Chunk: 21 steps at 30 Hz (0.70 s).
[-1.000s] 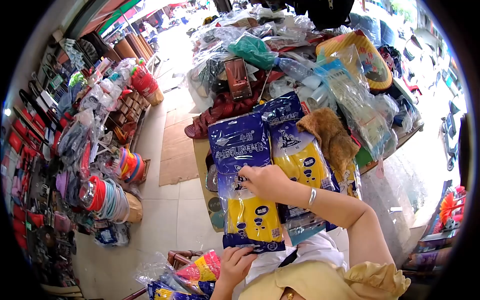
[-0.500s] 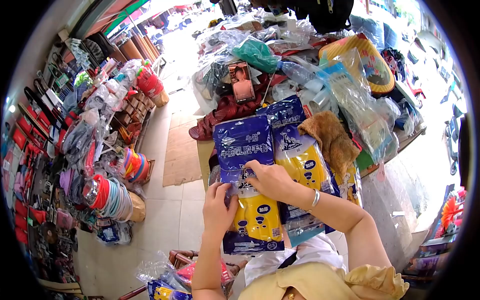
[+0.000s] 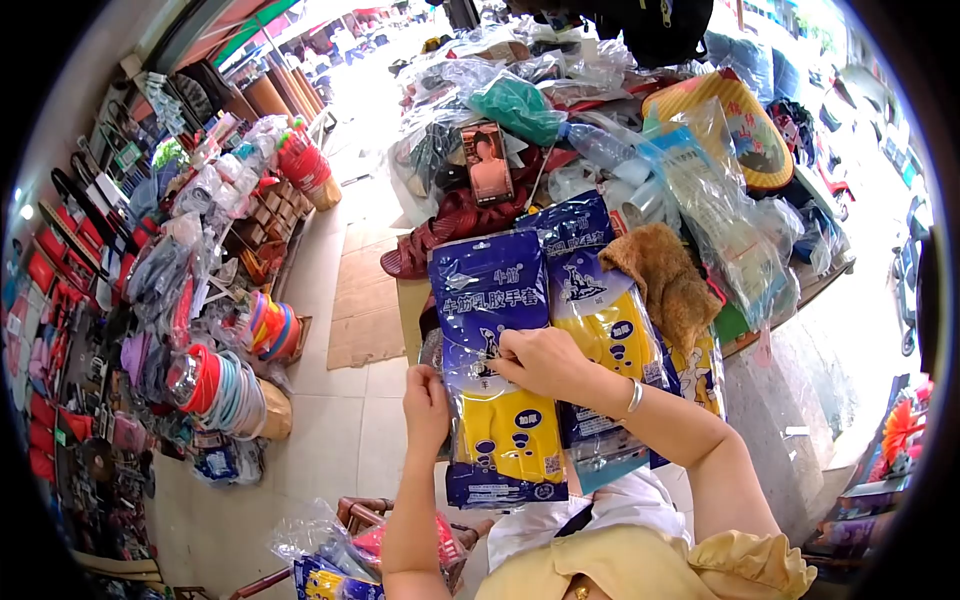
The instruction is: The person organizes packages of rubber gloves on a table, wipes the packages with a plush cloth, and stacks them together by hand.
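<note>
- Head view: right hand, silver bangle at its wrist, fingers bent, tips touching the middle of a flat blue-and-yellow plastic packet with white lettering; whether it pinches the film, cannot tell.
- Left hand: fingers curled, at the packet's left edge; cannot tell if the edge is gripped.
- Packet position: centre of frame, long side running up the picture, printed face up.
- Change: left hand was at the bottom edge one second ago, then reached over the face; now drawn back to the left side. Right hand about where it was. Judged meaning: handling is now at mid-length, bottom edge free of fingers.
- Just right of packet: a second blue-and-yellow plastic packet, partly under the right hand and forearm; brown fuzzy cloth over its upper right.
- Above: dark red strappy sandal; small dark box with an orange-brown picture.
- Upper right: straw-yellow fan with red lettering.
- Lower left: more blue-and-yellow packets.
</note>
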Each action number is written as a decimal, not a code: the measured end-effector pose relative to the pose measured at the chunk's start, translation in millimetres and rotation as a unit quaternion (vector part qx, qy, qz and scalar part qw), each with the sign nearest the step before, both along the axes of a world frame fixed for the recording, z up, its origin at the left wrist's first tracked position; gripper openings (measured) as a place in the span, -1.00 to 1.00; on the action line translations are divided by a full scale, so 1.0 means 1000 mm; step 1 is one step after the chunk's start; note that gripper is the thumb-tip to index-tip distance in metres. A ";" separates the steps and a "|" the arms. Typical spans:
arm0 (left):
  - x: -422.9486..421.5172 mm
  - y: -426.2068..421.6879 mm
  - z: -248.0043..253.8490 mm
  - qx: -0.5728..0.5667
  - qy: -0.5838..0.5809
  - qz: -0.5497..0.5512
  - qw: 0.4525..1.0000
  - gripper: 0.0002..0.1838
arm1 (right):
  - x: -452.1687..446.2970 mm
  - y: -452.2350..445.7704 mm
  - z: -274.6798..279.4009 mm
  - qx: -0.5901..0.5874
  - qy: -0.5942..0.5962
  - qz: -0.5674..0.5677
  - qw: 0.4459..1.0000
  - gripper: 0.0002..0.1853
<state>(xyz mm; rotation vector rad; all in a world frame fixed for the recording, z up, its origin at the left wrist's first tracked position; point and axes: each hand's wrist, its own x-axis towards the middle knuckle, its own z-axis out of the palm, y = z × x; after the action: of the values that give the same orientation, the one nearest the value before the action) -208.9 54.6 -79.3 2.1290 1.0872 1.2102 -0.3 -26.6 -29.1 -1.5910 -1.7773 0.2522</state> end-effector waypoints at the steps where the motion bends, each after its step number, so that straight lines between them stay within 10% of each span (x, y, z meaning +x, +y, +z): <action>1: -0.001 0.001 -0.003 -0.058 0.000 -0.017 0.998 -0.95 | 0.001 0.000 0.000 0.005 0.004 0.006 1.000 -0.71; 9: -0.012 0.014 0.003 -0.235 0.047 -0.082 0.967 -0.72 | 0.003 -0.001 0.008 0.040 0.101 0.035 0.994 -0.77; 12: -0.007 0.006 -0.011 -0.402 -0.129 -0.109 0.900 -0.56 | -0.003 -0.003 0.011 0.033 0.153 0.042 0.987 -0.75; 15: 0.002 -0.010 0.019 -0.663 -0.182 -0.115 0.717 -0.27 | -0.007 -0.006 0.018 0.039 0.188 0.046 0.980 -0.73; 21: 0.002 -0.021 -0.009 -0.610 -0.430 -0.385 0.543 -0.22 | -0.019 -0.016 0.036 0.051 0.203 0.071 0.975 -0.73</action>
<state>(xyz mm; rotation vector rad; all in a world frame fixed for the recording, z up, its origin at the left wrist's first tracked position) -207.1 33.5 -88.1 0.4974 0.1770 0.4951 -19.4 -42.8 7.3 -1.2356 -1.5557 0.5081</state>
